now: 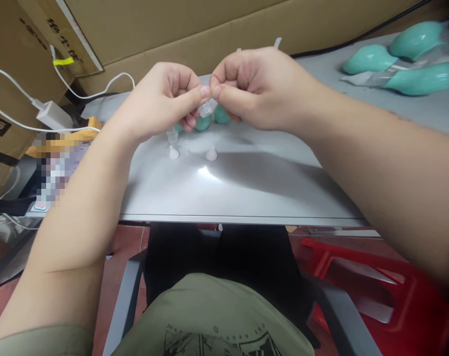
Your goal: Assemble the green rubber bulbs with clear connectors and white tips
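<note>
My left hand (174,96) is closed in a pinch around a small clear plastic piece (205,108) above the table. Right beside it, my right hand (248,86) has thumb and forefinger pressed together, almost touching the left fingertips. Whatever sits between the right fingers is hidden. Teal rounded bulbs (202,123) show partly behind the hands. Below, on the table, are a white cone-shaped tip (211,154) and a second white tip (174,153). Another clear plastic piece (172,135) lies by the second tip.
Several teal bulbs with clear necks (425,79) lie at the back right of the grey table (261,193). Cardboard (187,29) stands behind. A white charger (56,116) with cables is at left. A red plastic stool (406,296) is below right.
</note>
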